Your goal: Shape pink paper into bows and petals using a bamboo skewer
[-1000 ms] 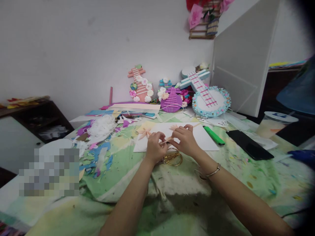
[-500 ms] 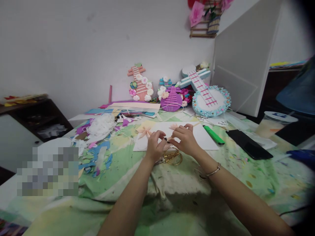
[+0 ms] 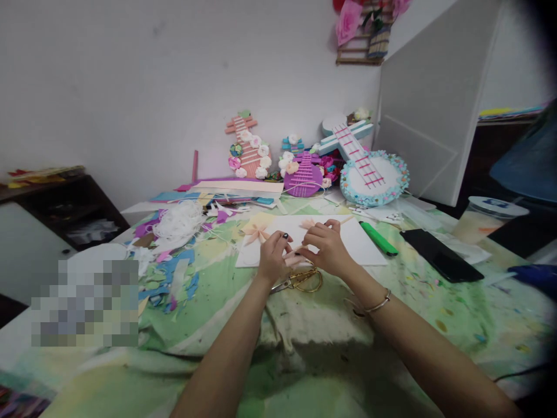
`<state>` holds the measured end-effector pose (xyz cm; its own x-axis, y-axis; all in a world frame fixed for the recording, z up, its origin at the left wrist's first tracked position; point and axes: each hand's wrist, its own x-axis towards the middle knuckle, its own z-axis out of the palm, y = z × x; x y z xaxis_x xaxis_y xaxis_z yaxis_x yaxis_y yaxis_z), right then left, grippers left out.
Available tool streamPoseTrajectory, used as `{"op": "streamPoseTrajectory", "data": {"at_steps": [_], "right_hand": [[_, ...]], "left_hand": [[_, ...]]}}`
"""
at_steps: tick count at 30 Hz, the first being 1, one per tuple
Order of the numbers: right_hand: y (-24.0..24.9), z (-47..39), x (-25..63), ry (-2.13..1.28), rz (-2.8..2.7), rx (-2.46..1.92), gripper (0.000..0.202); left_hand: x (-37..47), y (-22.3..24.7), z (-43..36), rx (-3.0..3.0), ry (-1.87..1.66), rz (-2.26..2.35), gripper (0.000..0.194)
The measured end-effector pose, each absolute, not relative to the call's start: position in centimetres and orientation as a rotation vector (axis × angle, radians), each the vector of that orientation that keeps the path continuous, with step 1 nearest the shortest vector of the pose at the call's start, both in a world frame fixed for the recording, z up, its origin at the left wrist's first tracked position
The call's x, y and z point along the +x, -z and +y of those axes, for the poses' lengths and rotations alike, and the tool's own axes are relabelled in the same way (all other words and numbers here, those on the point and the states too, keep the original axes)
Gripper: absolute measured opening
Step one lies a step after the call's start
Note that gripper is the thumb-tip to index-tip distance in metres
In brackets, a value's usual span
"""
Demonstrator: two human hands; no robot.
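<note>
Over a white board (image 3: pixel 361 247), my left hand (image 3: pixel 272 257) and my right hand (image 3: pixel 325 247) face each other with fingers bent. Both are closed on a small peach paper piece (image 3: pixel 296 257) between them; the fingers hide part of it. A folded peach paper flower (image 3: pixel 256 233) lies by my left hand on the board's left side. Behind my right fingers, another peach paper flower (image 3: pixel 307 223) is partly covered. Just below the hands, gold-handled scissors (image 3: pixel 307 281) rest on the green patterned cloth (image 3: pixel 226 302), their blades pointing left.
To the right are a green tool (image 3: pixel 378 238), a black phone (image 3: pixel 440 255) and a lidded drink cup (image 3: pixel 485 219). White string (image 3: pixel 180 223) and paper scraps (image 3: pixel 174 276) lie left. Several decorated paper instruments, including a blue one (image 3: pixel 374 180), stand against the wall.
My left fingers have shifted, the thumb lifting up from the paper piece. More of the peach piece and the scissors now shows. My right hand has barely moved.
</note>
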<state>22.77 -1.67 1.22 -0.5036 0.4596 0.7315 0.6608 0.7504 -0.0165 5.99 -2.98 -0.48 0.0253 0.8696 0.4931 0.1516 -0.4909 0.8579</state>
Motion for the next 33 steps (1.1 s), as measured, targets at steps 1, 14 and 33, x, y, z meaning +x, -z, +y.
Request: {"op": "streamPoseTrajectory", "data": {"at_steps": [1, 14, 33], "right_hand": [[-1.2, -1.7, 22.8, 0.339, -2.191, -0.835, 0.022], [-1.2, -1.7, 22.7, 0.334, -2.184, -0.816, 0.022], [-1.0, -1.7, 22.9, 0.349, -2.205, -0.784, 0.017]], "left_hand": [[6.0, 0.5, -2.9, 1.705, -1.517, 1.037, 0.032], [6.0, 0.6, -2.6, 1.597, -1.473, 1.053, 0.036], [5.5, 1.7, -2.0, 1.698, -1.416, 0.976, 0.039]]}}
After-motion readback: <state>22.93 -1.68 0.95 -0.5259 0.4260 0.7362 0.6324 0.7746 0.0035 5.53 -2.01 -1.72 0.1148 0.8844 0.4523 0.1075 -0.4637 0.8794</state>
